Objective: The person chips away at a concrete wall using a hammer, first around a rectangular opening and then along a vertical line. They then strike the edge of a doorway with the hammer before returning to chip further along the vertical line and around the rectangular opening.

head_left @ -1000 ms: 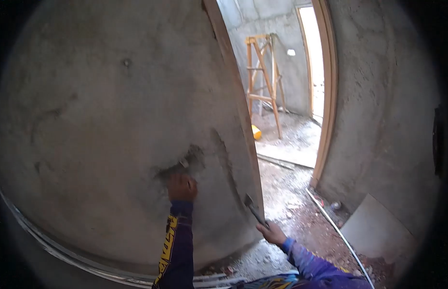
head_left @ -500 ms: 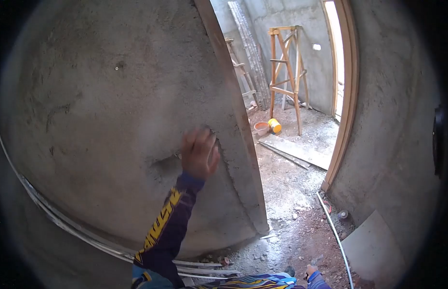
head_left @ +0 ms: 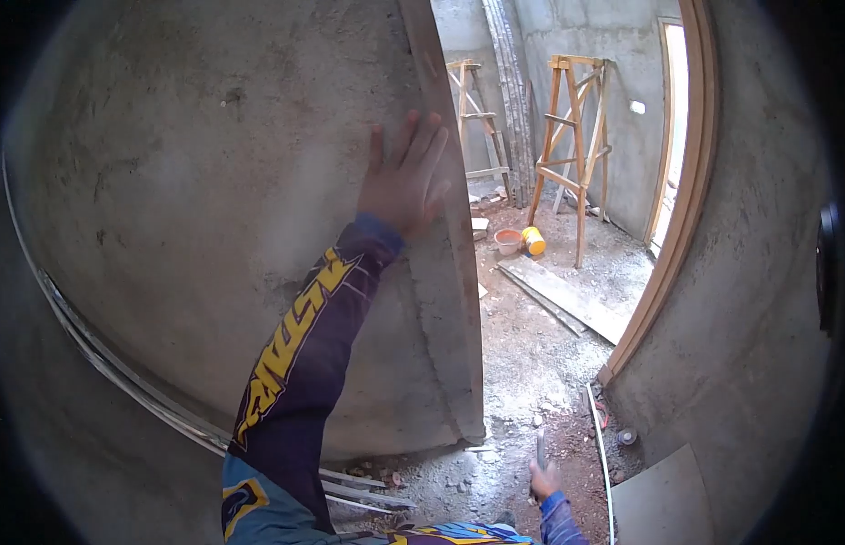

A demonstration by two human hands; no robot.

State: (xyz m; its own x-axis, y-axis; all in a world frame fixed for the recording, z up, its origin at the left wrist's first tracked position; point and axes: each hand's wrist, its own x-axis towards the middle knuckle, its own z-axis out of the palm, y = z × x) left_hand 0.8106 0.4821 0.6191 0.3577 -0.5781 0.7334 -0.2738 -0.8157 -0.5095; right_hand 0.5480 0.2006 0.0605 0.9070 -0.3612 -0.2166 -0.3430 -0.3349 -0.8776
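My left hand (head_left: 406, 177) is raised against the rough grey plaster wall (head_left: 213, 209), its fingers spread, close to the wall's edge by the doorway. It holds nothing. Low in the view, my right hand (head_left: 545, 481) is closed around a narrow, greyish tool (head_left: 541, 445) that points up and away from me. Its kind is too small to make out. A vertical crack or groove (head_left: 424, 350) runs down the plaster below my left hand.
A wooden door frame (head_left: 700, 182) bounds the opening on the right. Beyond it stand a wooden trestle (head_left: 577, 136), a yellow bucket (head_left: 533, 241), a reddish basin (head_left: 507, 241) and boards (head_left: 568, 295) on rubble. A white pipe (head_left: 600, 463) lies near my right hand.
My left hand has moved up the wall and its fingers have spread. My right hand has come forward, showing more of the tool. The view has shifted slightly.
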